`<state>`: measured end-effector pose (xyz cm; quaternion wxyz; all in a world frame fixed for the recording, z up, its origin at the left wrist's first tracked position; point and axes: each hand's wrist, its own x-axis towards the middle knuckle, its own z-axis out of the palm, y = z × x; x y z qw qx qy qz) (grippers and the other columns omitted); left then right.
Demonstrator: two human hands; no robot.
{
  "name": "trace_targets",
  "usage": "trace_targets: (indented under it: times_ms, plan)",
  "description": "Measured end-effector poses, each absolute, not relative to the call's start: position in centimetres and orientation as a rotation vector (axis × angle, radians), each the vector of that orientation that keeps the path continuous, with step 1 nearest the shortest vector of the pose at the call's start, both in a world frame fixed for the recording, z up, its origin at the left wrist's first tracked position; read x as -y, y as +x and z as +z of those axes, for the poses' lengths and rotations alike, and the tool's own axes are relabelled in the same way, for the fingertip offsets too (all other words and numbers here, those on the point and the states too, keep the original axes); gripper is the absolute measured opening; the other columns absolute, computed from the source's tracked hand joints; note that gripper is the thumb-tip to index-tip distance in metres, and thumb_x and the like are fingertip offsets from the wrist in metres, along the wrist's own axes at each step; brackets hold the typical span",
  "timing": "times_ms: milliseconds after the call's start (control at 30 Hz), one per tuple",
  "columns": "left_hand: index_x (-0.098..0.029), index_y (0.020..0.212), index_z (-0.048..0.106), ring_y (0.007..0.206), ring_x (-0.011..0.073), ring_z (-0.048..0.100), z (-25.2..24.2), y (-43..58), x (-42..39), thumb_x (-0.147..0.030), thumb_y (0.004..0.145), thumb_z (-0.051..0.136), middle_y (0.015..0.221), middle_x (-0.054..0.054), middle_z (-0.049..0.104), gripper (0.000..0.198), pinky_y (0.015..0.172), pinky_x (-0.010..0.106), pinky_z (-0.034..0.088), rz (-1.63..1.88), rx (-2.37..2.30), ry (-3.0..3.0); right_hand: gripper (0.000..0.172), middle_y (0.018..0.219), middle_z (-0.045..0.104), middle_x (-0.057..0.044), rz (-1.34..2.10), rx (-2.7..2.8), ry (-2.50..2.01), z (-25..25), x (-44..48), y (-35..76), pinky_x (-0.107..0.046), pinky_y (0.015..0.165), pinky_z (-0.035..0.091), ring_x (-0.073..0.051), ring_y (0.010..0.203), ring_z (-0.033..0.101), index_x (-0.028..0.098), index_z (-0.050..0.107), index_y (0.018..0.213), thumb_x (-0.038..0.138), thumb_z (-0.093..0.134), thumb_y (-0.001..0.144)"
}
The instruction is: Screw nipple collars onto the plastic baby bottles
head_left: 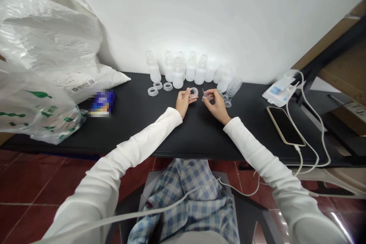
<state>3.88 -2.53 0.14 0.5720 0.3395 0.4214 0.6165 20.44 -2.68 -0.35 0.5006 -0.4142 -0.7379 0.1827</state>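
Observation:
Between its thumb and fingers, my left hand (183, 103) grips a white bottle collar ring (193, 92), its opening facing me. Just to the right, my right hand (216, 106) is closed on a small clear bottle nipple (206, 96), partly covered by the fingers. The ring and the nipple are a short gap apart. Beyond the hands stand several white baby bottles (178, 78), many with clear domed caps. More collar rings (153, 91) lie left of my left hand. Right of my right hand are loose clear nipples (228, 103) and a leaning stack of clear caps (234, 87).
Large plastic bags (48, 42) fill the table's left side, near a blurred blue packet (102, 103). On the right lie a phone (286, 126) with a white charging cable (319, 122) and a white-and-blue package (278, 90). Cardboard boxes (340, 49) are at the far right.

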Motion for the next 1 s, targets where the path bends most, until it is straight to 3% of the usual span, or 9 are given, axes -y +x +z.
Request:
trace_targets:
  times_ms: [167,333,467,800,1000]
  plan:
    - [-0.019,0.088,0.048,0.073,0.011,0.073,-0.2,3.9,2.4,-0.046,0.096,0.062,0.076,-0.002,0.066,0.032,0.078,0.027,0.061,1.388,-0.975,0.937,0.048,0.083,0.06,0.0,0.486,1.833,-1.016,-0.1,2.9,20.1,-0.03,0.065,0.053,-0.013,0.067,0.056,0.023,0.058,0.112,0.062,0.067,0.086]
    - [-0.019,0.091,0.053,0.06,0.0082,0.069,-0.4,4.0,2.7,-0.048,0.091,0.068,0.074,-0.003,0.068,0.033,0.059,0.019,0.057,1.273,-0.93,1.182,0.047,0.073,0.056,0.002,0.475,1.812,-1.047,0.1,2.9,20.2,-0.028,0.059,0.046,-0.012,0.061,0.048,0.024,0.054,0.088,0.068,0.069,0.082]
    - [-0.018,0.091,0.056,0.055,0.0092,0.068,-0.5,4.1,2.8,-0.051,0.087,0.072,0.066,-0.004,0.067,0.037,0.055,0.019,0.055,1.211,-0.911,1.265,0.041,0.073,0.053,0.002,0.324,1.807,-1.077,0.4,2.9,20.5,-0.029,0.063,0.044,-0.013,0.063,0.045,0.023,0.057,0.084,0.062,0.067,0.086]
    - [-0.015,0.08,0.053,0.056,0.0091,0.069,0.6,3.9,2.6,-0.046,0.092,0.068,0.064,0.0,0.069,0.036,0.06,0.02,0.056,1.123,-0.911,1.062,0.027,0.091,0.064,-0.005,0.29,1.817,-0.999,0.3,3.0,20.3,-0.037,0.077,0.052,-0.018,0.077,0.056,0.023,0.066,0.098,0.05,0.06,0.096]
    - [-0.017,0.088,0.052,0.061,0.0112,0.071,0.5,3.8,2.6,-0.048,0.087,0.073,0.069,-0.001,0.071,0.037,0.067,0.025,0.059,1.101,-0.839,1.114,0.029,0.098,0.056,-0.007,0.227,1.799,-1.02,0.3,2.7,20.4,-0.043,0.082,0.053,-0.022,0.087,0.055,0.026,0.069,0.094,0.054,0.062,0.093]
